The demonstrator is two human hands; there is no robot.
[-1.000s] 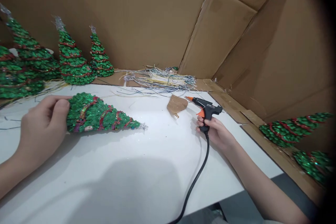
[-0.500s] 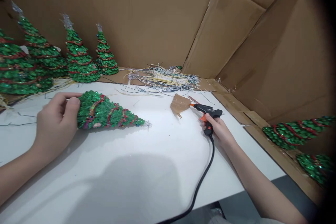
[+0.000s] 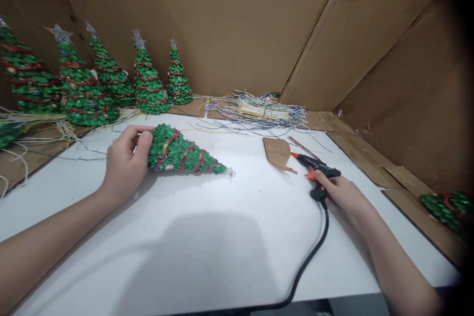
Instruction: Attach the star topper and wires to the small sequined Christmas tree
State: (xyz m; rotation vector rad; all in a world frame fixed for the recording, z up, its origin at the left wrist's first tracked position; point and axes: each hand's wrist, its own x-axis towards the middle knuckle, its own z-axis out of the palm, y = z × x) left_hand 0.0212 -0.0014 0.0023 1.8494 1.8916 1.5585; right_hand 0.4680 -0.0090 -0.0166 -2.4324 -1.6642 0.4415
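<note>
My left hand is closed around the base of a small green Christmas tree with red garlands, held on its side. A clear star at its tip points right. My right hand grips a black and orange glue gun, its thumb near the orange trigger. The gun's orange nozzle lies at the right edge of a torn piece of cardboard on the white table. A black cord runs from the handle down over the table's near edge.
Several decorated trees with clear stars, one of them a tree, stand at the back left. A pile of thin wires lies along the back. Cardboard walls enclose the table. Another green tree shows at the right edge.
The view has swung left, so more trees show on that side. The cardboard piece is turned differently beside the nozzle, and the glue gun tilts more downward to the right. Both hands keep their holds.
</note>
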